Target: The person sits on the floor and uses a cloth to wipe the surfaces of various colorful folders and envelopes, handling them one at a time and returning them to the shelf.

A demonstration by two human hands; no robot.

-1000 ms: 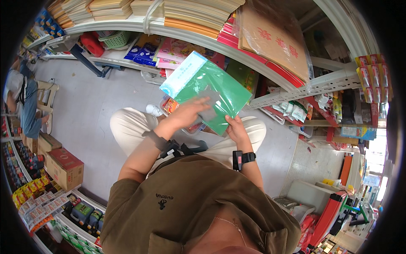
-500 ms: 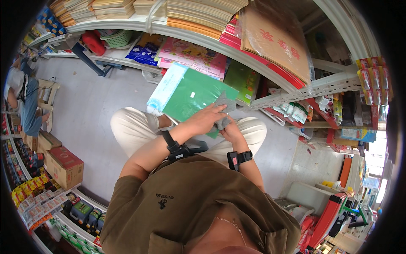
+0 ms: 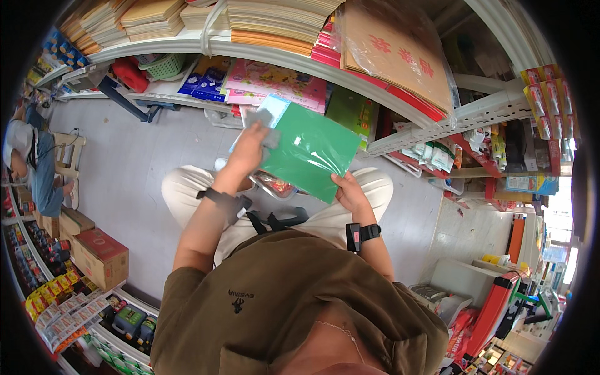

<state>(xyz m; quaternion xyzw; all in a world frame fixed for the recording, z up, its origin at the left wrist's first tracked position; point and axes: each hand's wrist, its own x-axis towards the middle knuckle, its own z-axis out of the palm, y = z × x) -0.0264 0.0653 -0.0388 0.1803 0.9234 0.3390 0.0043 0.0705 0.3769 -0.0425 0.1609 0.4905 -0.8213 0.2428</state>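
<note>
A flat, glossy green folder-like sheet with a light blue and white strip along its left side is held up over my lap. My right hand grips its lower right corner, the thumb lying on the green face. At the opposite side, my left hand is closed on a grey cloth and covers part of the pale strip. Motion blurs that hand and the cloth. Below the green sheet, between my legs, part of a clear tray with reddish contents shows.
Ahead, a low shelf carries pink printed packs, blue packs and a green basket. Stacked brown envelopes fill the shelf above. Cardboard boxes stand at left, near a seated person. A red-edged case lies at right.
My left hand has swept the cloth from the green sheet's right side to its left. My right hand now holds the sheet's lower right corner, and the sheet has turned slightly.
</note>
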